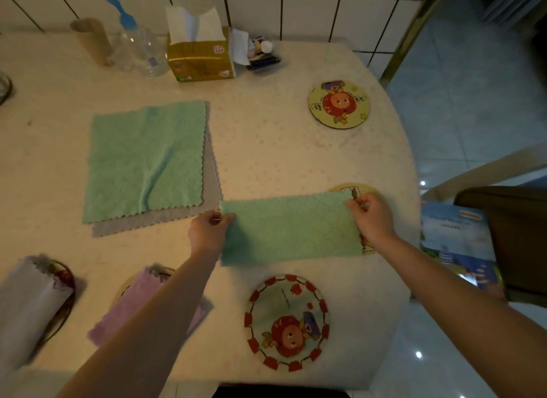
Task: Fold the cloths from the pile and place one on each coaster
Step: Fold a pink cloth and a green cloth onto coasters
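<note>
Open desk (266, 149) between the flat cloth pile (145, 160) and the far coaster (339, 104). Back edge crowded: tissue box (198, 57), bottle (139, 48), cardboard tube (91, 41). Near edge blocked by a bare coaster (286, 322) and, seemingly, two cloth-covered ones.

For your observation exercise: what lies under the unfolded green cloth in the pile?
Under the green cloth lies a grey cloth; only its right and near edges show. Anything beneath that is covered.

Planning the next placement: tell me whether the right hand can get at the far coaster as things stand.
Probably yes, once it lets go. The right hand pinches one end of the folded green cloth, so it is busy now. Bare table lies between it and the far coaster; nothing stands in the way.
</note>
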